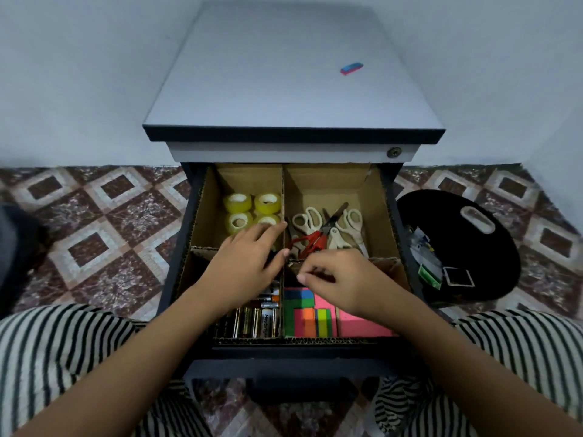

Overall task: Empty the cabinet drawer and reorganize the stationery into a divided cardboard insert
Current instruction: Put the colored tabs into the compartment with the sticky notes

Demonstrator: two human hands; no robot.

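- Over the crossing of the insert (383, 197), the left hand (249, 260) lies flat, with straight fingers reaching toward the tape rolls (252, 209). The right hand (334, 275) pinches a small dark item (293, 262) with curled fingers; it is too blurred to name.
- The insert sits in the open drawer (284, 357): scissors (321, 228) far right, batteries (252, 320) near left, sticky notes (315, 313) near right.
- The item hangs just above the divider (283, 190), so a loose pinch could drop it into the wrong bay or among the scissors' blades.
- The left hand's weight may buckle the cardboard, and a sweep of it could knock the rolls.
- Odds on the black tray (492, 222) and the eraser (351, 68) on the cabinet (284, 99) risk being forgotten.
- The cabinet stands on a patterned tile floor (104, 216) against a pale wall.
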